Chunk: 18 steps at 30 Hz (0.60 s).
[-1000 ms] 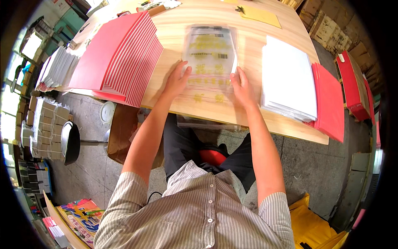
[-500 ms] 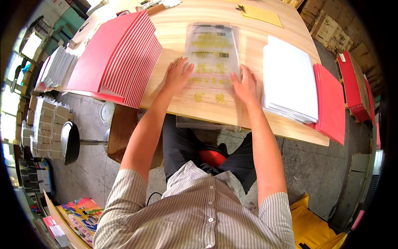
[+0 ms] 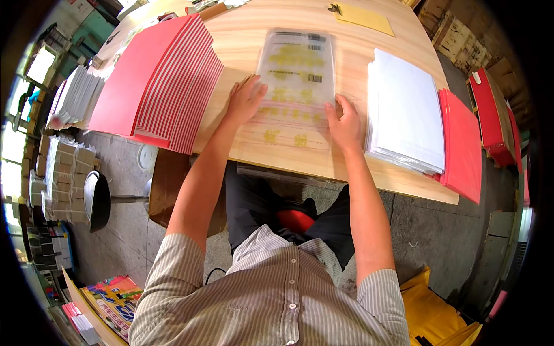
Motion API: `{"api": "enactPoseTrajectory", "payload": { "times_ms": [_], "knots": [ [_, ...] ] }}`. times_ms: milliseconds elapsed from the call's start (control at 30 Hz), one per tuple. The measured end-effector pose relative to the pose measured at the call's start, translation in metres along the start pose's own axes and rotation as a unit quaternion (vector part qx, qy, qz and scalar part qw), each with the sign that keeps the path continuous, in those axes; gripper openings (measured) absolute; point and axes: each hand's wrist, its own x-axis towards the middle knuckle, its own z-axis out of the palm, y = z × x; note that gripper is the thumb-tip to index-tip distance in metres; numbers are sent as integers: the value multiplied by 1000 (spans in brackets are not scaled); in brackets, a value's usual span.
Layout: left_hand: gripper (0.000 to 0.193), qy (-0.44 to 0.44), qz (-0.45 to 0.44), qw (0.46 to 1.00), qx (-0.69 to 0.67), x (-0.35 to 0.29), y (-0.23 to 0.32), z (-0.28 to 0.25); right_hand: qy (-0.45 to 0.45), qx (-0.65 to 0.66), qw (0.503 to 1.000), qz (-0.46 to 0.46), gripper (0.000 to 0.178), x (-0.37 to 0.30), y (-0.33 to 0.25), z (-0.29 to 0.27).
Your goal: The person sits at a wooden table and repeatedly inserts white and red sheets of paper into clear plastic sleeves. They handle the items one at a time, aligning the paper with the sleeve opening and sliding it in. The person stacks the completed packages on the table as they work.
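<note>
A clear plastic sleeve (image 3: 295, 69) with yellow printed marks lies flat on the wooden table (image 3: 242, 46) in front of me. My left hand (image 3: 245, 99) rests palm down on the sleeve's left edge, fingers spread. My right hand (image 3: 344, 122) presses on its lower right part, next to the white stack. Below the sleeve, further yellow print shows on a transparent layer (image 3: 283, 135) near the table's front edge. Neither hand grips anything.
A fanned stack of red sheets (image 3: 156, 83) lies to the left. White sheets (image 3: 404, 115) are stacked at the right, with red sheets (image 3: 461, 144) beyond them. A yellow envelope (image 3: 363, 17) sits at the far edge. A black stool (image 3: 98, 199) stands on the floor at left.
The sleeve has slid away from me and settled flat on the table. Both hands followed it forward and now rest on its lower edges.
</note>
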Motion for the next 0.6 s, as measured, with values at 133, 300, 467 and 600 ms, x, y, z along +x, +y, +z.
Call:
{"api": "enactPoseTrajectory", "payload": {
  "times_ms": [133,300,467,600],
  "knots": [
    [60,23,3,1000,-17,1,4,-1,35,-38,998,-29,55,-1,4,4],
    [58,57,-41,997,-44,-16,7,-2,13,-15,1000,-9,55,-3,0,2],
    [62,2,-72,990,-120,-18,18,-6,-8,-26,1000,7,59,1,1,-1],
    [62,-4,-70,988,-140,-22,18,-12,-8,-39,999,-24,63,3,5,1]
  ]
}}
